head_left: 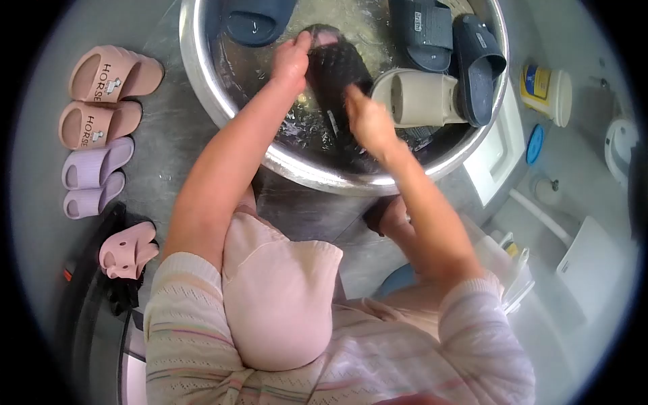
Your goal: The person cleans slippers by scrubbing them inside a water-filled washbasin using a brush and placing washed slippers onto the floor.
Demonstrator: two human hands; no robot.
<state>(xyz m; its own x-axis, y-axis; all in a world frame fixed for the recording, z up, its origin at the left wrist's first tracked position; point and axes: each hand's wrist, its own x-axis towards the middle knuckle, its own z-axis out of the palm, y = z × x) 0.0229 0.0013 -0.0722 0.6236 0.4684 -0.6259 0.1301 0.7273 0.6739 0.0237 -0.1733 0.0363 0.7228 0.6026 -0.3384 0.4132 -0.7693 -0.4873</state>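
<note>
A wide metal basin [324, 181] of water stands in front of me. My left hand [291, 62] is closed on the upper end of a dark slipper [341, 67], where a pink patch shows. The slipper lies tilted in the basin, its lower end over the water. My right hand [370, 123] is closed against the slipper's lower right side; what its fingers hold, if anything, is hidden. Just right of that hand lies a beige slide slipper [425, 98]. Two dark blue slides, one upper [422, 34] and one at the rim [478, 71], are beside it. Another blue slide [256, 20] is at the upper left.
On the grey floor to the left stand pink HORSE slides [101, 77], lilac slides [98, 165] and pink animal-face slippers [128, 250]. To the right are a squat toilet [496, 152], a white bucket [559, 98], a blue lid [534, 144] and a sink [617, 145].
</note>
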